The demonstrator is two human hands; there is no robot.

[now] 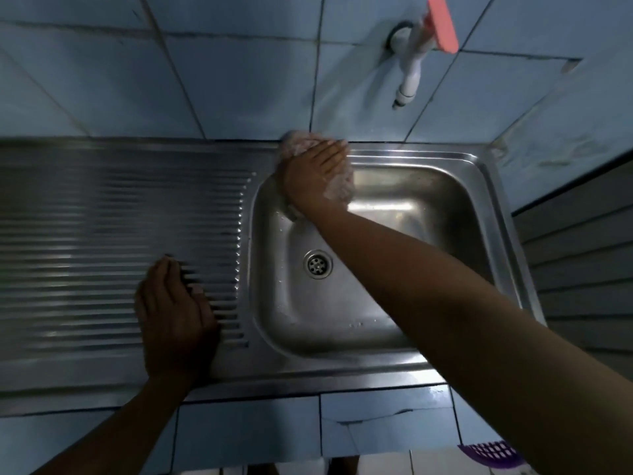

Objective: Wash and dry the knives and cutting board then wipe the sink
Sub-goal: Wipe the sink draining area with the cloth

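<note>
Right hand (313, 174) flat, fingers straight, pressing a pale cloth (339, 186) against the far-left corner of the sink (479, 173) rim. Left hand (174, 313) holding nothing, relaxed palm-down on the ribbed drainboard (102, 217) beside the basin.

Home kitchen — steel sink (479, 173), tiled wall (239, 63)

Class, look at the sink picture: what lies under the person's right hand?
A pale pinkish cloth lies under the right hand, pressed on the far left rim of the sink. The rim under the cloth is covered.
</note>
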